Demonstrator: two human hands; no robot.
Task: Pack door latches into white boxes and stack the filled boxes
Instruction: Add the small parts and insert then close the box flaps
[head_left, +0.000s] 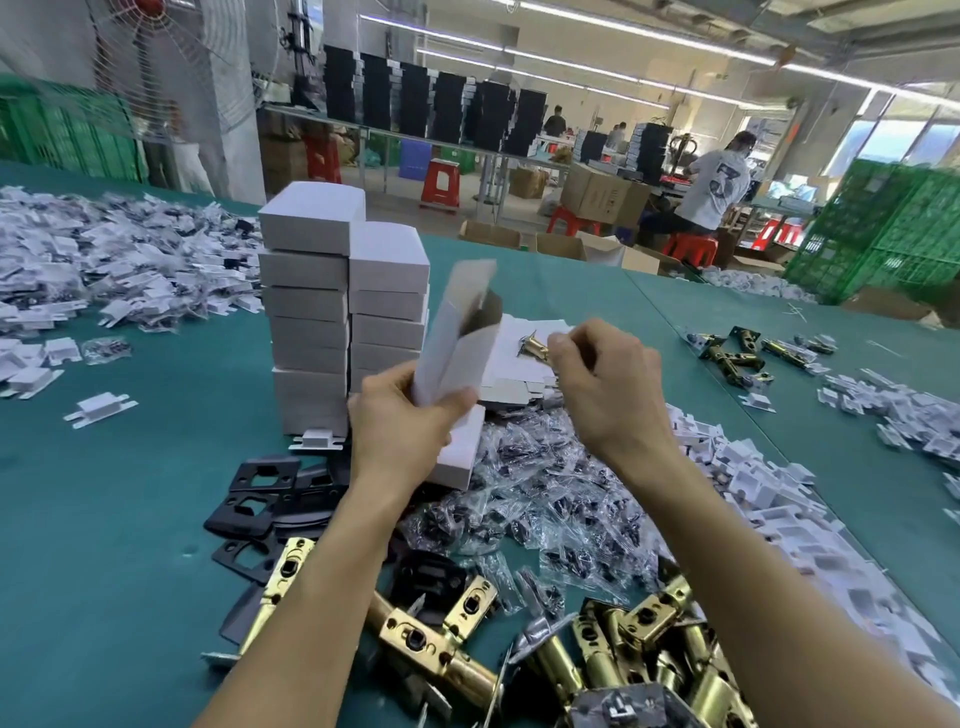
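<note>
My left hand (402, 415) grips an open white box (457, 338) held upright above the green table, its flap raised. My right hand (605, 379) pinches a brass door latch (535, 347) just right of the box mouth. Two stacks of filled white boxes (345, 306) stand behind the left hand. A closed white box (460, 452) lies under my left wrist. Several loose brass latches (613, 649) lie near the front edge.
Black strike plates (260, 499) lie front left, clear bags of screws (545, 499) in the middle. White plastic inserts (769, 488) are heaped right and far left (104, 260). Flat box blanks (519, 374) sit behind my hands. A person (717, 182) sits far right.
</note>
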